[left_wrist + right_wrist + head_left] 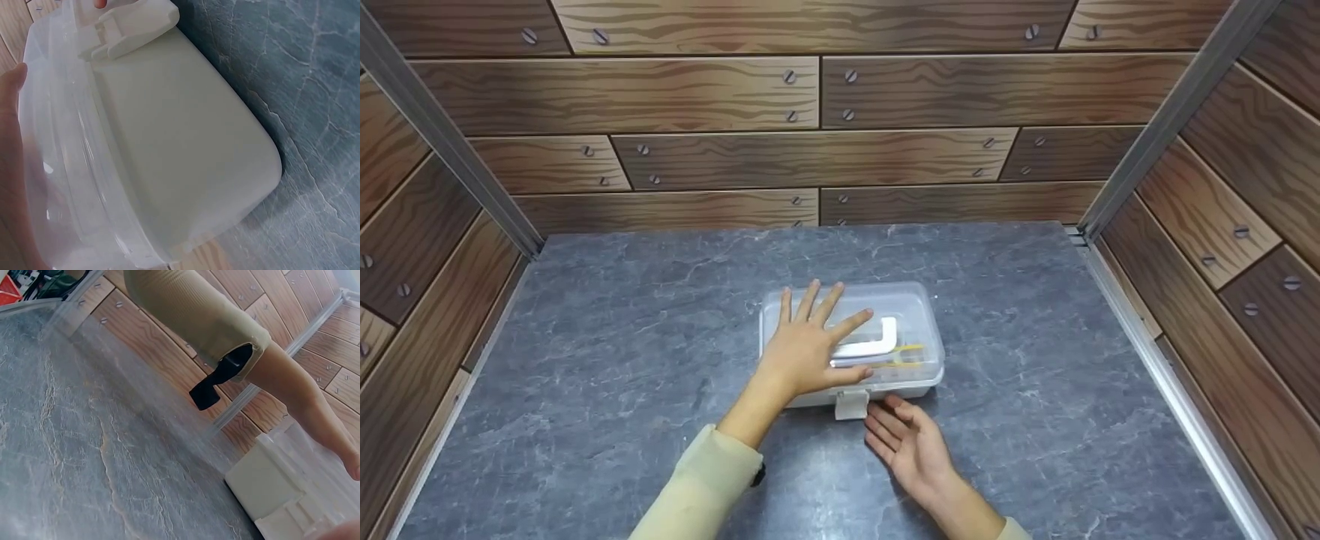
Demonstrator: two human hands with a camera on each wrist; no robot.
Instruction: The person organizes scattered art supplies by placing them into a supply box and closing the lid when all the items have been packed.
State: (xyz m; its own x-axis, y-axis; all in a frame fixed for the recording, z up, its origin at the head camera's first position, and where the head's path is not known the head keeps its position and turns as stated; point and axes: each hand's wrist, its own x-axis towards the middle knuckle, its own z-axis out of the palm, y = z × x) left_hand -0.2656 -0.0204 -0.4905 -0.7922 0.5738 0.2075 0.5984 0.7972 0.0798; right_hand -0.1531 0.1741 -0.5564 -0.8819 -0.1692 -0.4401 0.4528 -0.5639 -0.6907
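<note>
A storage box with a clear lid [919, 311] and a white base [174, 135] sits on the table. My left hand [802, 349] rests on top of the lid, fingers spread and straight, partly covering the white handle [889, 334]. Yellow items [911, 348] show through the lid. At the front, the white latch [851, 405] juts out from the wall; the left wrist view shows this latch [140, 25] tilted away from the base. My right hand [911, 450] is palm up just right of the latch, its fingers relaxed and fingertips close to the box front.
The grey marbled table [622, 337] extends around the box. Wood-patterned walls [720, 94] enclose the back and sides, with metal rails [1170, 397] along the edges. A black wrist strap [225, 371] hangs at the left sleeve. Red and green items [34, 284] lie beyond the table.
</note>
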